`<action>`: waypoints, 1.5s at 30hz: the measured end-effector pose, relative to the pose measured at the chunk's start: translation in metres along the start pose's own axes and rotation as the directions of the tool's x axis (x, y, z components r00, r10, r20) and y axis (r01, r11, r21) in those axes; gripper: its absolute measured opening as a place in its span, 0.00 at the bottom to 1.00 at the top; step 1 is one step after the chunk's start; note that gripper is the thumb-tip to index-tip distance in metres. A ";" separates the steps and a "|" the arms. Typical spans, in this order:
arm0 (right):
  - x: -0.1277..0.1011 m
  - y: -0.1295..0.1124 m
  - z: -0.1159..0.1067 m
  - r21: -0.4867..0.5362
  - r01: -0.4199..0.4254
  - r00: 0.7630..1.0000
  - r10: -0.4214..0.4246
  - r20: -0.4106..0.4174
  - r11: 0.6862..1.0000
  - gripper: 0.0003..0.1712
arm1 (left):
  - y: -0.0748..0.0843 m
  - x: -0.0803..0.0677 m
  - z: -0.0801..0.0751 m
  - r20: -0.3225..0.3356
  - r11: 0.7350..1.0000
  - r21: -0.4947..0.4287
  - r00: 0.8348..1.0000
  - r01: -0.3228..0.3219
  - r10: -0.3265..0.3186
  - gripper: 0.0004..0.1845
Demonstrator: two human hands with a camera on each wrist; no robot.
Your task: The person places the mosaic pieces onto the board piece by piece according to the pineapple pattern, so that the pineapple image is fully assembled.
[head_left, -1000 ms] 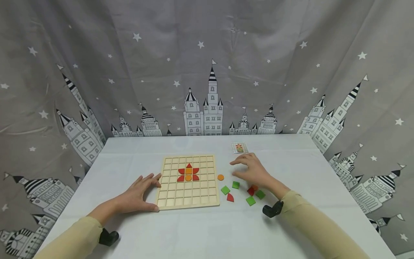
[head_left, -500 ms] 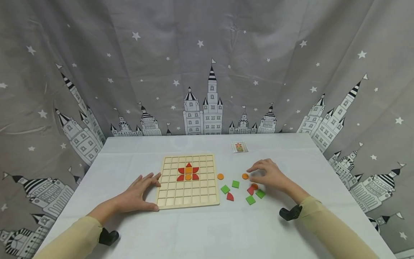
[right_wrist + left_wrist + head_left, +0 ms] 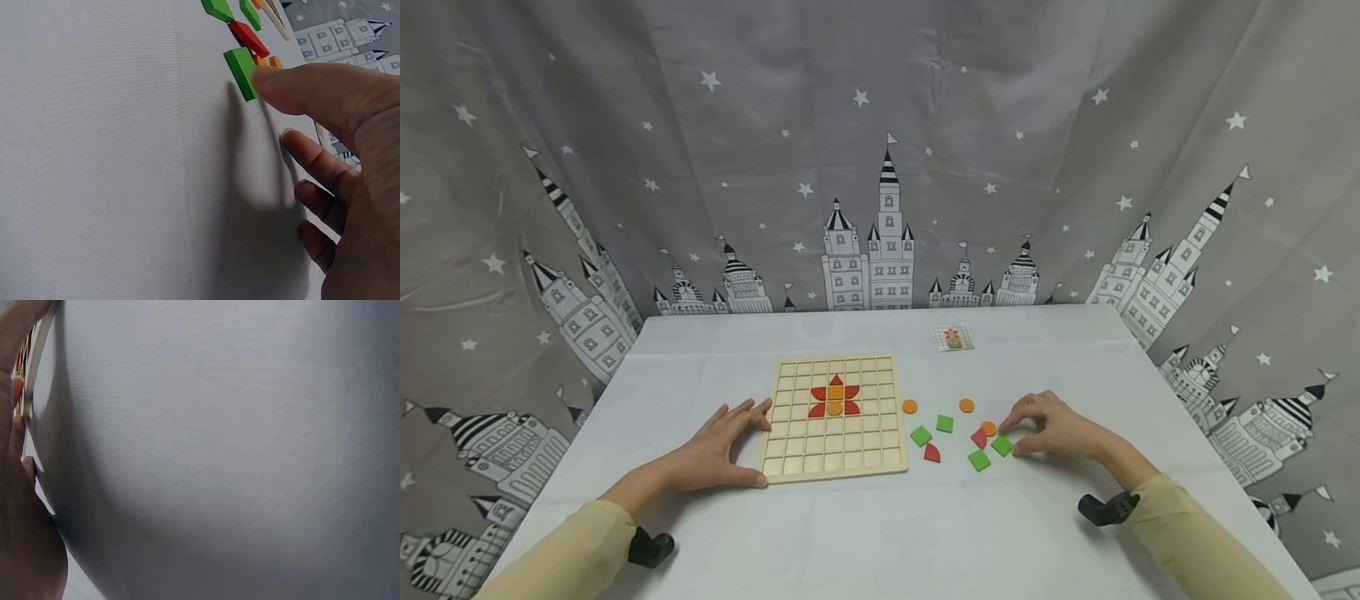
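Note:
In the head view, my left hand (image 3: 715, 454) rests at the left edge of a wooden grid board (image 3: 865, 461), fingers spread, thumb by its near corner. A flower shape of red pieces, an orange square and an orange disc (image 3: 835, 408) sits in the board's cells. My right hand (image 3: 1054, 429) is low over the table, thumb and forefinger parted around the corner of a green square tile (image 3: 1002, 446). The right wrist view shows the thumb (image 3: 294, 87) at that tile's edge, the other fingers loosely bent; the forefinger is hidden.
Right of the board lie more green squares (image 3: 979, 460), red quarter-circle pieces (image 3: 932, 452) and orange discs (image 3: 966, 406). Farther back is a small pattern card (image 3: 953, 337). A grey curtain (image 3: 730, 167) printed with castles stands behind the white table (image 3: 880, 533).
My right hand has moved right and nearer, away from an orange disc that now lies uncovered, and down to the green tile. My left hand has stayed at the board.

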State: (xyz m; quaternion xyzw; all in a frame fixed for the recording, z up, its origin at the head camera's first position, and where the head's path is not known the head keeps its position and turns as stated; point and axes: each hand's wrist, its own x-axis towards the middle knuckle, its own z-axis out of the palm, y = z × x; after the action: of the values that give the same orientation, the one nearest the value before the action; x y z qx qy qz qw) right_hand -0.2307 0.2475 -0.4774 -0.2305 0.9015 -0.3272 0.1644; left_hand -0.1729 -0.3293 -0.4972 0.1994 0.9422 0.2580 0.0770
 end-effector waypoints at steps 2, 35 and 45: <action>0.000 -0.001 0.001 -0.012 0.016 1.000 -0.017 -0.011 1.000 0.15 | 0.001 0.000 -0.001 -0.001 1.000 -0.008 1.000 0.000 0.000 0.44; -0.011 0.009 0.022 -0.092 0.038 0.985 -0.053 -0.165 0.995 0.12 | -0.002 0.001 0.000 0.002 1.000 0.000 1.000 -0.001 0.001 0.44; -0.013 0.006 0.029 -0.164 0.125 0.957 -0.163 -0.240 0.979 0.12 | -0.002 0.001 0.001 0.009 1.000 0.013 1.000 0.017 -0.018 0.44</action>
State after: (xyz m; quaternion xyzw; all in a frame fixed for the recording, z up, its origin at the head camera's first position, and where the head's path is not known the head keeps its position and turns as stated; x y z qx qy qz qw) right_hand -0.2082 0.2436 -0.5003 -0.2637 0.9175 -0.2977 0.0066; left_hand -0.1745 -0.3299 -0.4991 0.1928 0.9451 0.2504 0.0825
